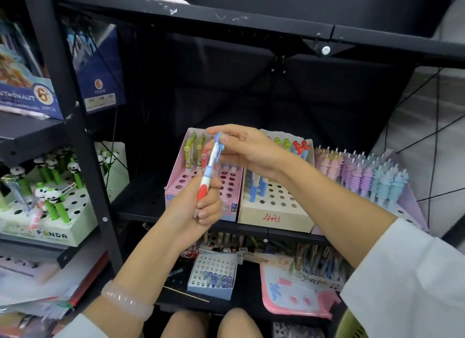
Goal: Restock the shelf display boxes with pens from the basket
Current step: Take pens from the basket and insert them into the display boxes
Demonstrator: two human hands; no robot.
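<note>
A white pen with a red grip and blue top stands tilted between my hands, in front of the shelf. My left hand grips its lower red end. My right hand pinches its blue top from above. Behind them a pink display box with many empty holes holds a few green-topped pens at its back. Beside it a beige box marked in red holds blue pens. The edge of a green basket shows at the bottom right.
A full rack of pastel pens stands right of the beige box. A panda pen box sits on the left shelf. Below are a small white box and a pink tray. Black shelf posts frame the bay.
</note>
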